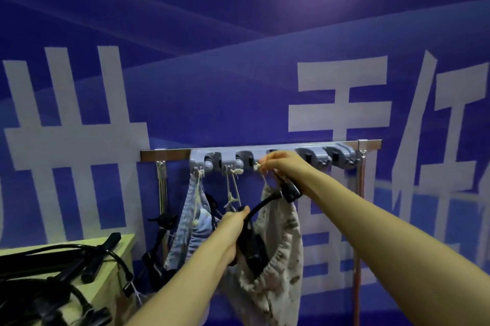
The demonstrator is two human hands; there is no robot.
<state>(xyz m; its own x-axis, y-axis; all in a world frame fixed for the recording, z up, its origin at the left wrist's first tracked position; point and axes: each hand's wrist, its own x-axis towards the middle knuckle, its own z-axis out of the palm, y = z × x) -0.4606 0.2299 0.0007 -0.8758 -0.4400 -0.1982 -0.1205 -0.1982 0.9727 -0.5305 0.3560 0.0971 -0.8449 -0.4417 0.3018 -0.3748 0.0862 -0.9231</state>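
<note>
A grey hook rail [267, 158] is fixed to a metal frame against the blue banner wall. A cream patterned drawstring bag [281, 240] hangs from the rail's third hook by its string. My right hand [281, 164] pinches that string loop at the hook, and a black plug end of a cable [290, 189] sits under its fingers. My left hand [233, 225] grips the black cable [258, 209], whose thicker black part [254, 251] lies at the bag's mouth. A light blue bag [191, 219] hangs on the first hook.
A pale yellow-green table [111, 280] at the lower left carries a heap of black cables [53, 272]. More black cable parts [159, 240] hang behind the blue bag. A knotted string [233, 193] dangles from the second hook. The frame's right post [359, 219] stands beside the bag.
</note>
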